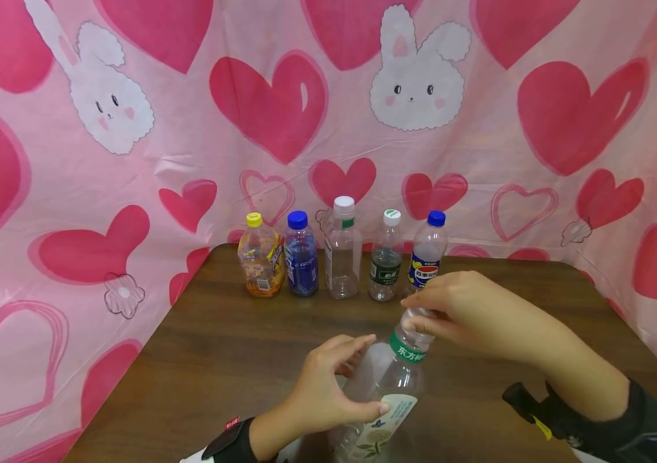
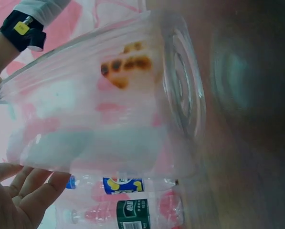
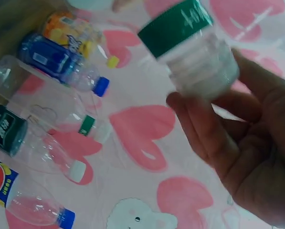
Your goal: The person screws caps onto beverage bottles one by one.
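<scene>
A large clear plastic bottle (image 1: 400, 379) leans to the right over the near part of the table, with a green band round its neck and a pale leaf-patterned label. My left hand (image 1: 331, 386) holds its body, thumb across the label and fingers on the far side. With fingertips and thumb, my right hand (image 1: 467, 315) pinches the bottle's top end from above. In the right wrist view that whitish, see-through top (image 3: 206, 71) sits between the fingers, just past the green band. Through the bottle wall in the left wrist view, brown marks (image 2: 128, 64) show.
Along the table's back edge stand a yellow-capped bottle (image 1: 260, 267), a blue-capped bottle (image 1: 302, 263), a square clear bottle (image 1: 343, 257), a green-labelled bottle (image 1: 386, 263) and a Pepsi-labelled bottle (image 1: 425, 260). A pink heart-and-rabbit curtain (image 1: 351, 135) hangs behind the wooden table (image 1: 235, 360).
</scene>
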The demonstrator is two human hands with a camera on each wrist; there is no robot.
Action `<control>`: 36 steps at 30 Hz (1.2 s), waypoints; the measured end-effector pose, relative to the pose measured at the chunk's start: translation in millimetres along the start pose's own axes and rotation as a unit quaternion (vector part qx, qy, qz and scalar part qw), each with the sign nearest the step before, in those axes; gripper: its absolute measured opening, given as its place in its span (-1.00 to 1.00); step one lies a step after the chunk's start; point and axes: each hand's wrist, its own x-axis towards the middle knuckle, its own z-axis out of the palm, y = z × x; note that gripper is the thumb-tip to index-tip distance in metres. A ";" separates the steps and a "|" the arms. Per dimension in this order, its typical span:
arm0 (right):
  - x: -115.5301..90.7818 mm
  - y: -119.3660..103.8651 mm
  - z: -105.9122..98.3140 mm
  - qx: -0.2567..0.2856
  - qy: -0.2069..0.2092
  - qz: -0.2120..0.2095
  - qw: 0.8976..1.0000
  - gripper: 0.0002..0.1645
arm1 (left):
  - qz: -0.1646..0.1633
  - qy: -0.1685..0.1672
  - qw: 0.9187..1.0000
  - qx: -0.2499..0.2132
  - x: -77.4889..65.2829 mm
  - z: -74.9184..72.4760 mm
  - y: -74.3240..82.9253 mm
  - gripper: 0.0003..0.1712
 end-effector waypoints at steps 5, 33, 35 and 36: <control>4.1 -3.3 3.8 -0.016 -0.018 0.065 0.998 -0.75 | 0.007 0.000 1.000 0.005 0.4 0.0 -1.6 -0.17; -13.5 4.1 0.7 0.044 -0.006 -0.056 0.997 -0.62 | -0.022 -0.016 0.998 -0.059 -3.0 -0.5 -2.5 -0.20; -11.9 2.1 6.0 0.018 -0.006 -0.033 0.999 -0.65 | -0.024 -0.006 0.998 -0.054 -3.0 0.8 -3.8 -0.22; -11.1 1.2 8.3 0.009 -0.006 -0.022 1.000 -0.66 | -0.023 -0.001 0.998 -0.052 -2.7 1.1 -4.2 -0.23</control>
